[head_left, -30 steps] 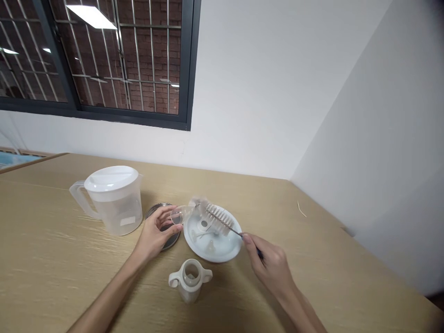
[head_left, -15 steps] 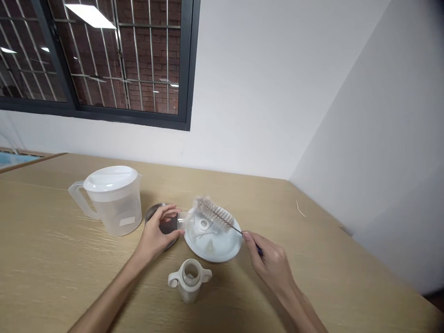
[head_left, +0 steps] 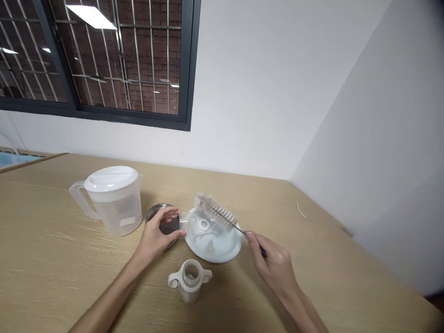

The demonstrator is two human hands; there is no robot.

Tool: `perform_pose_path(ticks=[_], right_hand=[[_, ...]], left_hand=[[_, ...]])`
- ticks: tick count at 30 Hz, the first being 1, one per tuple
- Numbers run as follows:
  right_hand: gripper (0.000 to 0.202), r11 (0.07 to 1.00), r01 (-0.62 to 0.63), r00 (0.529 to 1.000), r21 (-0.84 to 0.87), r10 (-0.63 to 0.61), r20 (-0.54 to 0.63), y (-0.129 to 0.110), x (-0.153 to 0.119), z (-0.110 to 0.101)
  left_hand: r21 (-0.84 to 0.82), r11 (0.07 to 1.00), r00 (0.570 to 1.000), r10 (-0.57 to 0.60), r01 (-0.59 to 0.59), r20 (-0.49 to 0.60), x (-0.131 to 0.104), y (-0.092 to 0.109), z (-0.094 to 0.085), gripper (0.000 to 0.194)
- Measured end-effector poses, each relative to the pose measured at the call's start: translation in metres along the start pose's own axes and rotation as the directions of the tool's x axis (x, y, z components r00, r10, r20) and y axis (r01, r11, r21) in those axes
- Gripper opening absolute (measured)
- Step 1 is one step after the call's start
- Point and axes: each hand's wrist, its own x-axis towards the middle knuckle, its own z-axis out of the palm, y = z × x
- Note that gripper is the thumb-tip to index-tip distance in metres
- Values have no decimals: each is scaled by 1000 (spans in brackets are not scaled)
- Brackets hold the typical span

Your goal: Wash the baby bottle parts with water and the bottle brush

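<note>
So, the right hand (head_left: 275,263) grips the bottle brush (head_left: 226,219) by its handle (head_left: 263,253), the surest hold, likely springy bristles (head_left: 214,209) over the plate (head_left: 222,257); the left hand (head_left: 156,238) pinches the clear cup (head_left: 186,221), probably light and slippery.

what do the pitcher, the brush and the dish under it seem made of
Pitcher: probably plastic; translucent, cloudy walls, opaque white lid. Brush: pale, synthetic-looking bristles on a thin stem, likely metal wire. Dish: smooth, pale finish; plastic or ceramic, can't tell.
</note>
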Motion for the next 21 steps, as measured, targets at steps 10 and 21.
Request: perform_pose_path(ticks=[10, 21], right_hand=[[17, 1000, 16, 1000, -16, -16, 26, -2, -1, 3], [15, 998, 60, 997, 6, -60, 37, -3, 0, 3]], left_hand=[[-140, 989, 998, -50, 43, -43, 0, 3, 1, 59], [-154, 988, 994, -10, -7, -112, -1, 6, 1, 52]])
